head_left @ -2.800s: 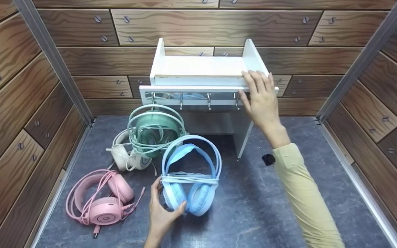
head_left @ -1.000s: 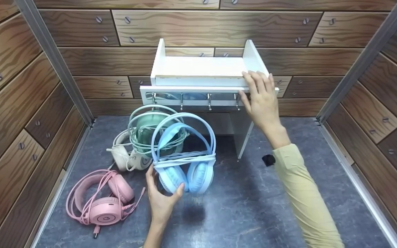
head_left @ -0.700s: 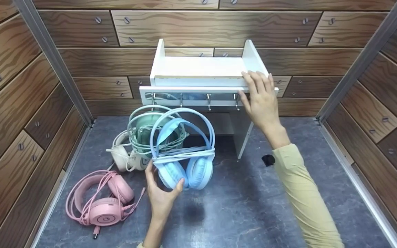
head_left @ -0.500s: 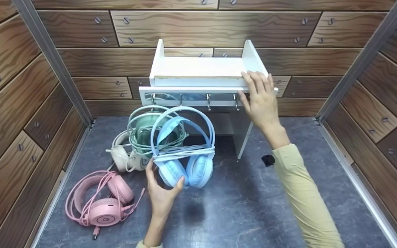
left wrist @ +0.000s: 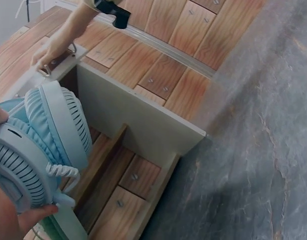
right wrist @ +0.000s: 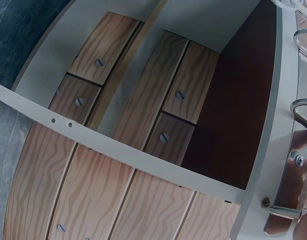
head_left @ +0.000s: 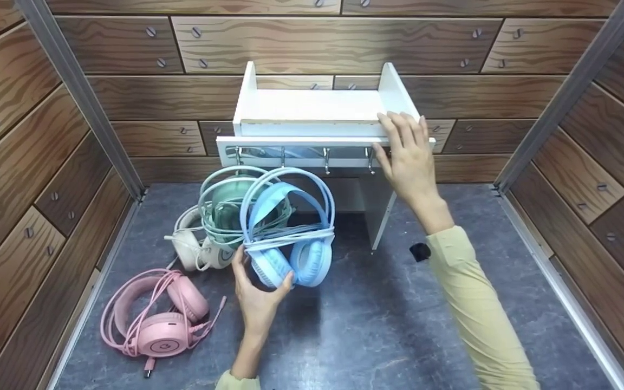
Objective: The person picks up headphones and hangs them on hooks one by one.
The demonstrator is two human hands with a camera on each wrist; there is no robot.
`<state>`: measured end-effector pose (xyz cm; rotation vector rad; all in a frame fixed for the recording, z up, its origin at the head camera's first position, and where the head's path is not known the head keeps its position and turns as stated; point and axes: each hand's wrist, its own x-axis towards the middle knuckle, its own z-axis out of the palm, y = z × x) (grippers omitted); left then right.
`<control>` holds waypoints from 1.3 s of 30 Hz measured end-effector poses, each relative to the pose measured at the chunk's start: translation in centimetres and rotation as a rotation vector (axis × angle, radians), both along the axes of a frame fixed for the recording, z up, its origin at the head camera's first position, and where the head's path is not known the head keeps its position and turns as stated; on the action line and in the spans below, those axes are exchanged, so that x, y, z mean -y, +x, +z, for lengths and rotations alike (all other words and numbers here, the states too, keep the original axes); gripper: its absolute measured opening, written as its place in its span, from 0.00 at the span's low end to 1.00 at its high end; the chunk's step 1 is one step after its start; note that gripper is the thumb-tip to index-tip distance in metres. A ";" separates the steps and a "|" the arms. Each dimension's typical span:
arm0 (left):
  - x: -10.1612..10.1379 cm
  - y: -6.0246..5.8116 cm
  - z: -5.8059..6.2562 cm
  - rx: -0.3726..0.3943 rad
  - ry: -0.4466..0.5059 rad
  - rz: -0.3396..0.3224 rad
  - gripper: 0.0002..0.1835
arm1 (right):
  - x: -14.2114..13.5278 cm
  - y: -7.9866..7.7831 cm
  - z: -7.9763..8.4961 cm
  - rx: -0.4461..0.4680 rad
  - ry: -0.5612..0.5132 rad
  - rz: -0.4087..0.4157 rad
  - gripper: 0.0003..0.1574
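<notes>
My left hand [head_left: 258,303] grips the blue headphones [head_left: 317,265] by the left ear cup, thumb in front, holding them upright above the floor. Their cable is wound across the middle. In the left wrist view the blue ear cups [left wrist: 58,125] sit between thumb and fingers. My right hand [head_left: 410,162] rests on the front right edge of the white shelf [head_left: 312,105], fingers extended over the ledge and thumb on the hook rail [head_left: 304,161]. Green headphones [head_left: 225,208] hang at the leftmost hook, partly hidden behind the blue headband.
A pink headset [head_left: 163,330] lies on the dark floor at the left. Behind it lies a white headset [head_left: 187,249], partly covered by the green pair. Several metal hooks [head_left: 326,161] line the rail. A small black object [head_left: 420,252] shows beside the right sleeve.
My left hand has raised the blue headphones and carried them away from me toward the hook rail, in front of the green pair. My right hand has stayed on the shelf.
</notes>
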<state>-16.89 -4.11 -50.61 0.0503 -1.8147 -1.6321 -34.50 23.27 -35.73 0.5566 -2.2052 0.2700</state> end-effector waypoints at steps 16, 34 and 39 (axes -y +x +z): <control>-0.2 -3.8 -4.3 -0.010 -0.088 0.027 0.60 | 0.3 0.0 0.2 -0.012 0.009 0.005 0.32; 0.8 -2.8 -4.6 -0.084 0.067 -0.092 0.50 | 0.1 0.1 0.0 -0.009 0.000 0.007 0.32; 2.3 -2.0 -3.9 -0.194 0.215 -0.085 0.32 | 0.1 0.0 0.0 -0.014 -0.006 0.012 0.32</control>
